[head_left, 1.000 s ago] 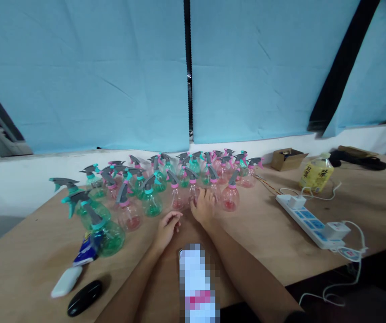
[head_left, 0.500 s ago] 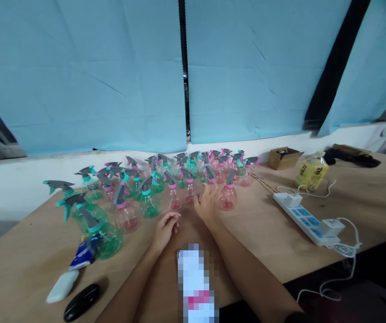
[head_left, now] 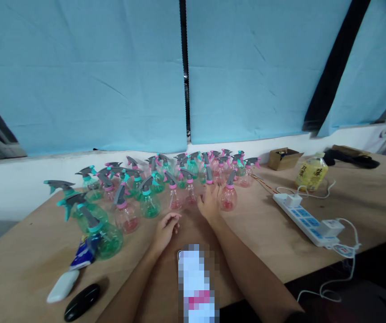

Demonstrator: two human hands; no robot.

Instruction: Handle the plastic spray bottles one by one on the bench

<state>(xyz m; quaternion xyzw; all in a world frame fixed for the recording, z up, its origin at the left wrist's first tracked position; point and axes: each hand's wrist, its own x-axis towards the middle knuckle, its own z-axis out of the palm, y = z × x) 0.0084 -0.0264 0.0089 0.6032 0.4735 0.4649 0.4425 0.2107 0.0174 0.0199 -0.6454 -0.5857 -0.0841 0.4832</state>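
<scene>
My right hand (head_left: 209, 202) has its fingers around the body of a pink-collared spray bottle (head_left: 208, 176), which the hand mostly hides. That bottle stands in the front row, between a slim pink spray bottle (head_left: 190, 192) on its left and a round pink spray bottle (head_left: 228, 197) on its right. Nearer to me, my left hand (head_left: 166, 231) rests on the table with its fingers curled and nothing visible in them. Closest ahead of it are a clear pink bottle (head_left: 174, 197) and a green spray bottle (head_left: 150, 204).
Several more green and pink spray bottles fill the table (head_left: 256, 233) toward the wall. At right are a power strip (head_left: 302, 220) with cords, a yellow-labelled jug (head_left: 312, 172) and a cardboard box (head_left: 283, 159). A phone (head_left: 196, 282), a white case (head_left: 63, 286) and a black case (head_left: 81, 303) lie near me.
My right hand has shifted slightly right, and the spray bottle in it now stands more upright. My left hand has barely moved.
</scene>
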